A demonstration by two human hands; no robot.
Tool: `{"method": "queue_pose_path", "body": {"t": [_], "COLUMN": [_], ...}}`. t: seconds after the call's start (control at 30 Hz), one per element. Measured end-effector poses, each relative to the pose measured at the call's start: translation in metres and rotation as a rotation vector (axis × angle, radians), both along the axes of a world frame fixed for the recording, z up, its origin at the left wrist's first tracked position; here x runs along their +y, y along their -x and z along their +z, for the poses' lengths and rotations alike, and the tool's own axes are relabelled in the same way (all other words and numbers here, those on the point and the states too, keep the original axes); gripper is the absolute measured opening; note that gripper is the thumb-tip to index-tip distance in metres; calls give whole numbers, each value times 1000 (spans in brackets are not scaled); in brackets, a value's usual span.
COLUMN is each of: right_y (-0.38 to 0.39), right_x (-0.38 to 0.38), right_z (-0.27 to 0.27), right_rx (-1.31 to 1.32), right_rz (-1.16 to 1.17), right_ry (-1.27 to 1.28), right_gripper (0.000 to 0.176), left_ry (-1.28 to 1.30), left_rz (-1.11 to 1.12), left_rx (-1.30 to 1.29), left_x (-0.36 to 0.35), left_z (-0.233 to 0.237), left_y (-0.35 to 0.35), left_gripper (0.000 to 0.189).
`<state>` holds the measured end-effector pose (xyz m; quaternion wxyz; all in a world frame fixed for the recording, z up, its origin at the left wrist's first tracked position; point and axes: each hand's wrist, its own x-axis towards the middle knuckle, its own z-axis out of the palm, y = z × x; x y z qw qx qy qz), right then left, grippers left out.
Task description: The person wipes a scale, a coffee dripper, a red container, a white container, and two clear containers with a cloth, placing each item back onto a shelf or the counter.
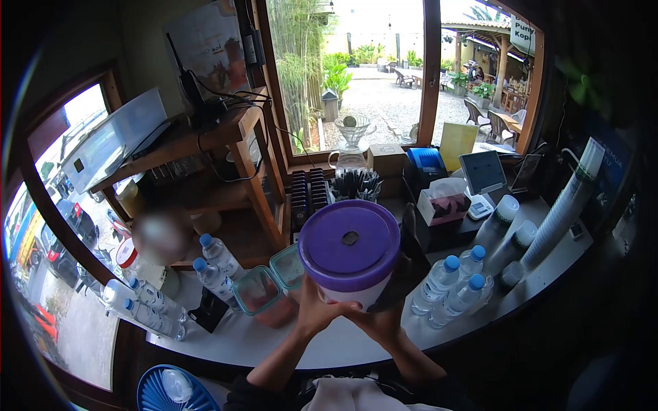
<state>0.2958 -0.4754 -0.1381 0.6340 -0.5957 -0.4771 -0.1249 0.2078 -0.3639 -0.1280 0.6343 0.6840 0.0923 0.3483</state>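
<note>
A large white tub with a purple lid is held up above the counter, in front of my body. My left hand is wrapped round its lower left side, and my right hand supports its lower right side. The thumbs come close together at the front of the tub. Some fingers are hidden behind and under it. Just left of the tub stand glass containers with green rims, one with reddish contents.
Water bottles stand right of the tub, with others left. Stacked cups, a tablet and a tissue box line the right side of the counter. A wooden shelf stands left; a blue basket is below.
</note>
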Motion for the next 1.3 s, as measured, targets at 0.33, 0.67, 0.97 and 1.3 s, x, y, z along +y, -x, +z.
{"method": "queue_pose_path", "body": {"t": [0.33, 0.67, 0.97, 1.3], "right_y": [-1, -32, -8, 0], "right_x": [-16, -32, -35, -23], "right_z": [-41, 27, -96, 1], "right_rx": [-339, 841, 546, 1185], "right_rz": [-126, 473, 347, 253], "right_ry": [44, 63, -226, -363], "right_gripper": [74, 49, 50, 71], "left_ry": [323, 409, 683, 554], "left_rz": [-92, -425, -184, -412], "left_rx": [-78, -157, -501, -675], "left_x": [29, 20, 29, 26], "left_z": [-44, -17, -19, -56], "left_y": [-15, -8, -41, -82], "left_gripper": [121, 106, 88, 83]}}
